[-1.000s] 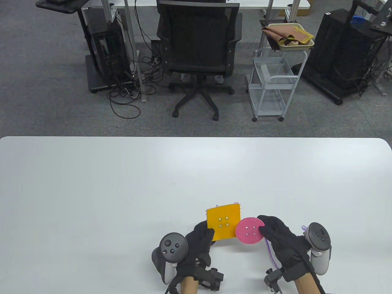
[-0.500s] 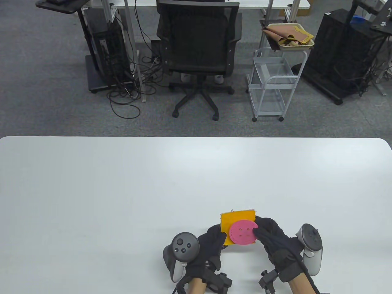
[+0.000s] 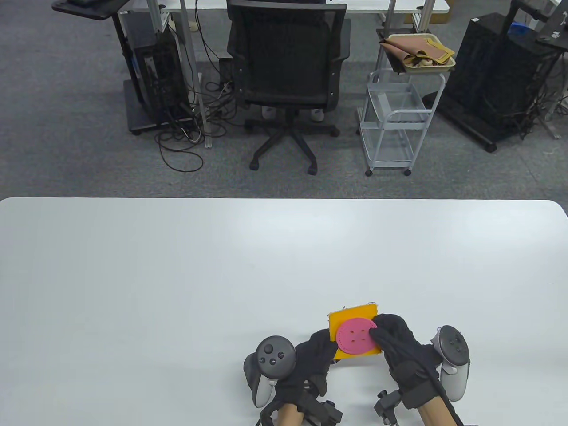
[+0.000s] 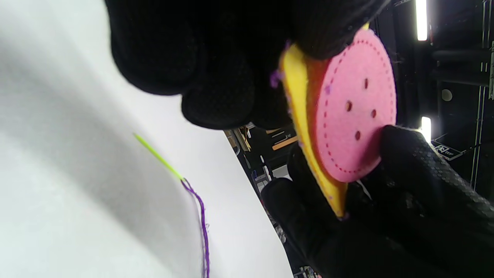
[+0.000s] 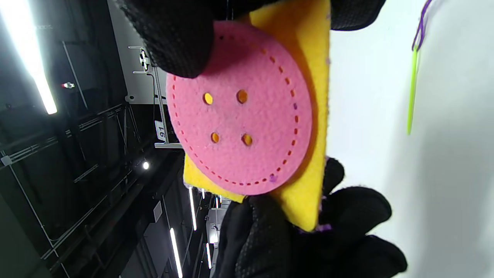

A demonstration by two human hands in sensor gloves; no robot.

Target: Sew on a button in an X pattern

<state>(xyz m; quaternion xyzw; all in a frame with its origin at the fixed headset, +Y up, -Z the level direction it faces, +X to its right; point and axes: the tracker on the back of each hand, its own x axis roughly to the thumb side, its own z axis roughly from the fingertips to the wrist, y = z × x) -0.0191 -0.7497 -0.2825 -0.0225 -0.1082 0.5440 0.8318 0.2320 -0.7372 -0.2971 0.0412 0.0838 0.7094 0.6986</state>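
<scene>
A pink felt button with four holes lies flat against a yellow felt square, both held above the white table near its front edge. My left hand grips the square's left lower edge. My right hand pinches the button and square together at their right side. The button shows close in the left wrist view and in the right wrist view. A yellow-green needle with purple thread lies loose on the table, also in the right wrist view.
Beyond the table's far edge stand a black office chair, a white wire cart with a tray of cloth, and black equipment racks at both sides.
My right hand brought the pink button leftward from beside the yellow square onto its face. Both hands and the stacked felt then shifted a little right and toward me.
</scene>
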